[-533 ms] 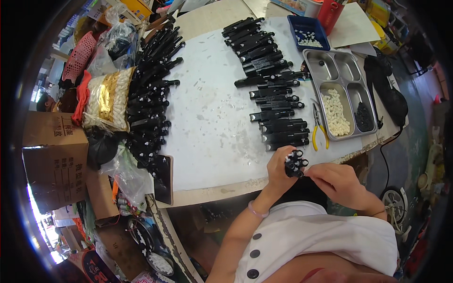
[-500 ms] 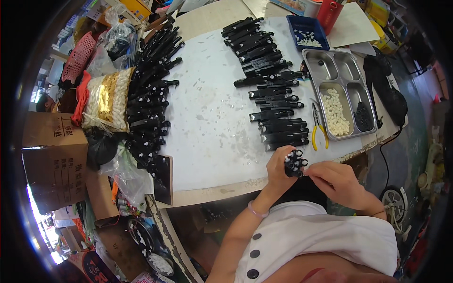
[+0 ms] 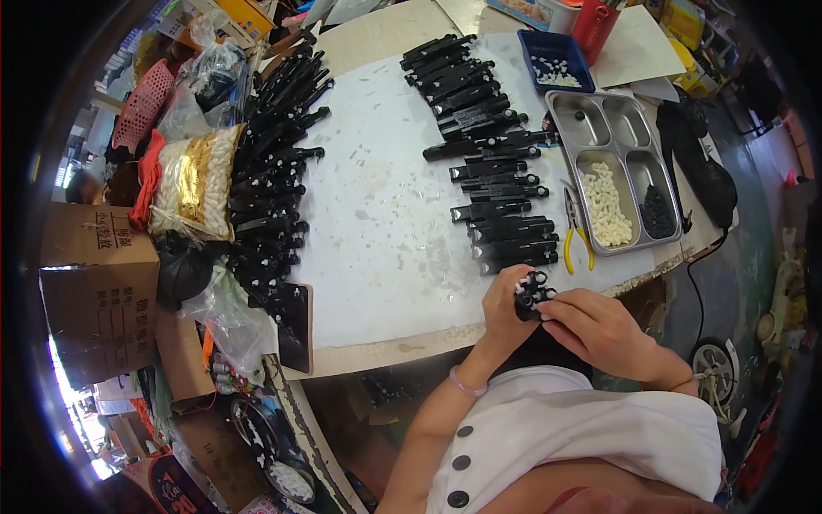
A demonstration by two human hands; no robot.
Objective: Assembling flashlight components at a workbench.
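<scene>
At the table's near edge, my left hand (image 3: pixel 505 301) is closed around a bundle of black plastic parts (image 3: pixel 525 301), their ends facing up with small white and black pieces on them. My right hand (image 3: pixel 591 321) is pinched at the bundle's right side; its thumb and fingertips meet there, and whatever lies between them is too small to make out. Just beyond my hands, a row of similar long black parts (image 3: pixel 514 231) runs away up the table. Pliers with yellow handles (image 3: pixel 578 244) lie to the right of that row.
Right of the pliers stands a metal compartment tray (image 3: pixel 638 158) holding white and black small pieces. Behind it are a blue bin (image 3: pixel 552 84) and a red cup (image 3: pixel 595 32). More black parts (image 3: pixel 270 188) line the left side, near a phone (image 3: pixel 296 330) and a cardboard box (image 3: pixel 98 291).
My right hand has moved left and slightly up, and its fingertips now touch the bundle's ends. My left hand keeps its hold almost unmoved.
</scene>
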